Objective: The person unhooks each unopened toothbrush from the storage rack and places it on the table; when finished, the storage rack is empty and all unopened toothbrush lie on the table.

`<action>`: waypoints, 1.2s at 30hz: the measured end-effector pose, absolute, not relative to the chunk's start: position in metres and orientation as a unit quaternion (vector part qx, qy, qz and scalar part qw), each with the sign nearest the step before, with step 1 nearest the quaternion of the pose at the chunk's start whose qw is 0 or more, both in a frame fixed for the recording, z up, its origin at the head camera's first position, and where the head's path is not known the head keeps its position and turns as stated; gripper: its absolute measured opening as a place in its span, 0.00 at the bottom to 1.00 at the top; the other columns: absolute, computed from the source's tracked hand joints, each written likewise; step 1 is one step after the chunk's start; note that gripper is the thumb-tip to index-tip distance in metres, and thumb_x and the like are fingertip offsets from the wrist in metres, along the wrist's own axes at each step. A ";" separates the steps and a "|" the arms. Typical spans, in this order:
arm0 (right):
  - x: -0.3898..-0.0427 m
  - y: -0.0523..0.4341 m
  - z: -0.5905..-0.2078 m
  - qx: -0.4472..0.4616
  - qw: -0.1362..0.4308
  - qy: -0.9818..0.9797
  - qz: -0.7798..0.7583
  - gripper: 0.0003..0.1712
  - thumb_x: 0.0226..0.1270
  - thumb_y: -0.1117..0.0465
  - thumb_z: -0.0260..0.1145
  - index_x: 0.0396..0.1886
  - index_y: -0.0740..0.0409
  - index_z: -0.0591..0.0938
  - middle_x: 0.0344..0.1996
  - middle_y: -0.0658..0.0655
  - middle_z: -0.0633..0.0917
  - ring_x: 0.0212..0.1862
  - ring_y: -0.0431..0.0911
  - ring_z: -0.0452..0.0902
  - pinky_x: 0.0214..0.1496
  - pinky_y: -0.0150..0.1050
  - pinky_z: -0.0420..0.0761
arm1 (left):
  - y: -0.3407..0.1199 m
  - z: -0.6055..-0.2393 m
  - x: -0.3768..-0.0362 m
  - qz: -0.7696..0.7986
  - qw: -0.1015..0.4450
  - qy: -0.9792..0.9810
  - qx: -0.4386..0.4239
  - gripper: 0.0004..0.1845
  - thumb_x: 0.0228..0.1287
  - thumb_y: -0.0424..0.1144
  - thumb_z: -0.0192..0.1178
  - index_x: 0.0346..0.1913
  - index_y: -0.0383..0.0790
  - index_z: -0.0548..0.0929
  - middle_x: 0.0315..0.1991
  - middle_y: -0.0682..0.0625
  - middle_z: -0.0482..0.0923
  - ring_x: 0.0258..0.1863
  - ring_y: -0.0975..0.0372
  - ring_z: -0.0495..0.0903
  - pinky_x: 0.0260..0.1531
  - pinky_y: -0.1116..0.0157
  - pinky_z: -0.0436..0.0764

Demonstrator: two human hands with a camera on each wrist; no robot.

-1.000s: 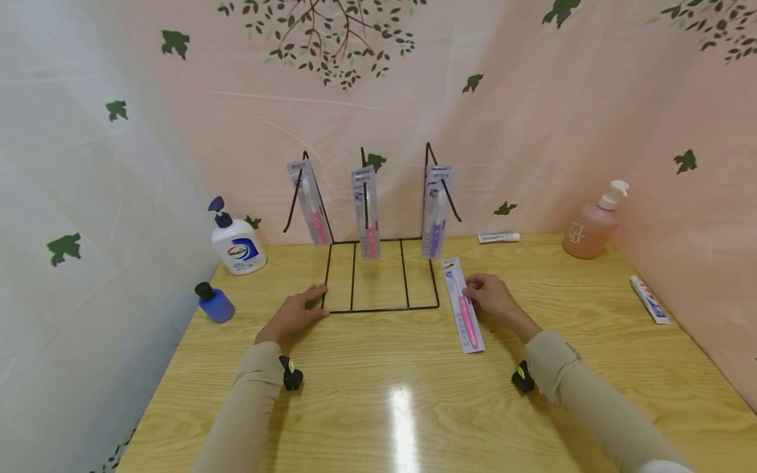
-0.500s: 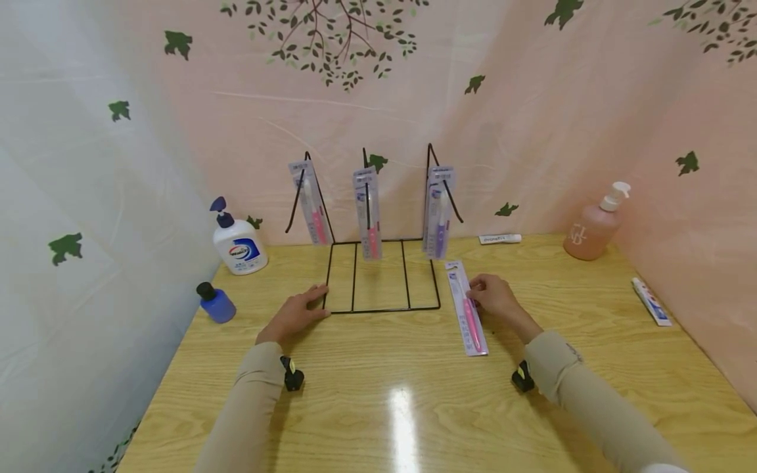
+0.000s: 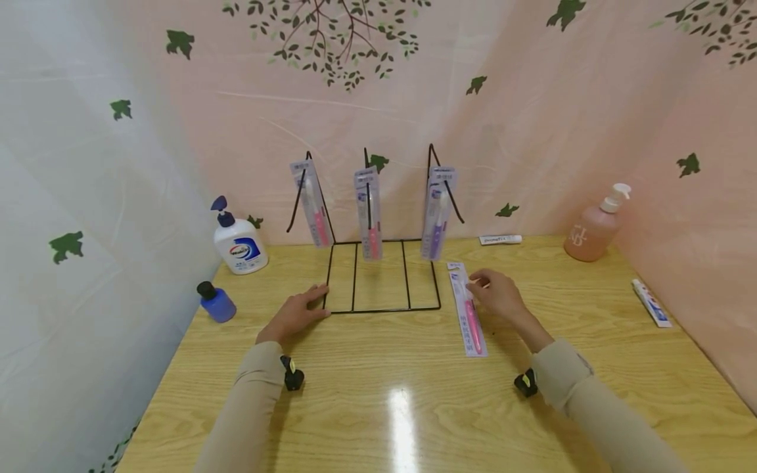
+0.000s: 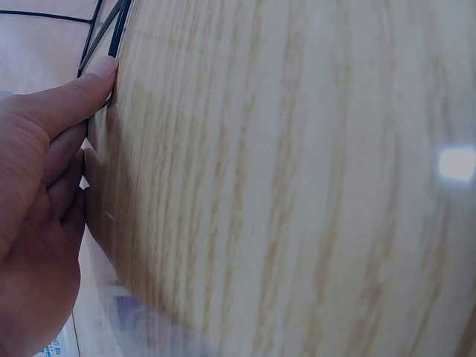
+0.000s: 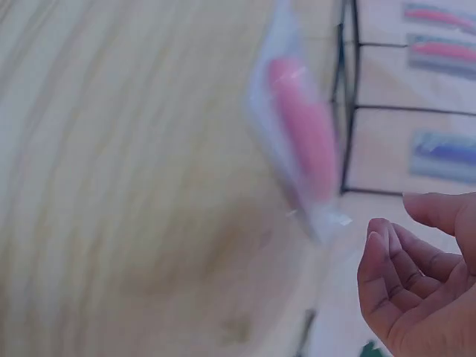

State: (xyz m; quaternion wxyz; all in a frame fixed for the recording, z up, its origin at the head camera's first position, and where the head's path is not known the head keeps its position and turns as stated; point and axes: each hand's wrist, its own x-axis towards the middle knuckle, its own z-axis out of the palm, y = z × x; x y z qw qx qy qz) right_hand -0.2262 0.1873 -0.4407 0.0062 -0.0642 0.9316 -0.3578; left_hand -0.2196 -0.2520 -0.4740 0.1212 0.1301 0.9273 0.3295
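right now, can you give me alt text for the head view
A person's right hand rests beside a packaged pink toothbrush lying on a wooden table, while the left hand touches the base of a black wire rack hung with three packaged toothbrushes.

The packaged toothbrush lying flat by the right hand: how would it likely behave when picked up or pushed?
The packaged toothbrush is a thin, flat blister card, so it probably weighs little and may flex at the card end. Lying flush on the glossy wooden table, it would likely slide rather than roll, and its edge could be hard to pinch. The right hand sits beside its upper end.
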 end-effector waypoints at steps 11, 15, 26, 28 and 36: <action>-0.204 0.141 -0.402 -0.161 -0.079 0.891 -0.418 0.17 0.68 0.58 0.63 0.53 0.62 0.80 0.40 0.59 0.84 0.42 0.52 0.82 0.41 0.44 0.83 | -0.252 -0.476 -0.222 0.331 0.113 0.927 0.138 0.34 0.67 0.46 0.59 0.73 0.45 0.61 0.75 0.47 0.54 0.75 0.49 0.49 0.71 0.45 0.52; -0.198 0.122 -0.390 -0.194 -0.091 0.876 -0.432 0.18 0.68 0.58 0.63 0.54 0.60 0.80 0.40 0.58 0.84 0.43 0.49 0.81 0.45 0.44 0.83 | -0.252 -0.475 -0.222 0.329 0.115 0.928 0.134 0.34 0.67 0.46 0.59 0.73 0.45 0.61 0.75 0.47 0.54 0.75 0.49 0.49 0.71 0.45 0.52; -0.195 0.063 -0.376 -0.275 -0.099 0.833 -0.470 0.19 0.68 0.59 0.63 0.55 0.60 0.80 0.45 0.58 0.83 0.44 0.47 0.80 0.44 0.41 0.83 | -0.252 -0.474 -0.221 0.328 0.116 0.928 0.135 0.34 0.67 0.45 0.59 0.73 0.44 0.61 0.74 0.43 0.54 0.74 0.46 0.50 0.70 0.44 0.53; -0.196 0.053 -0.375 -0.284 -0.100 0.826 -0.476 0.19 0.67 0.60 0.63 0.56 0.60 0.79 0.46 0.59 0.83 0.45 0.48 0.80 0.45 0.42 0.83 | -0.252 -0.474 -0.221 0.329 0.116 0.927 0.136 0.35 0.67 0.46 0.59 0.73 0.43 0.61 0.74 0.43 0.54 0.74 0.46 0.50 0.70 0.43 0.53; -0.204 0.014 -0.374 -0.301 -0.098 0.810 -0.493 0.21 0.67 0.61 0.63 0.58 0.62 0.77 0.51 0.61 0.82 0.50 0.52 0.79 0.50 0.42 0.82 | -0.252 -0.475 -0.222 0.330 0.115 0.928 0.131 0.35 0.66 0.47 0.60 0.73 0.46 0.61 0.74 0.45 0.54 0.74 0.48 0.51 0.70 0.44 0.53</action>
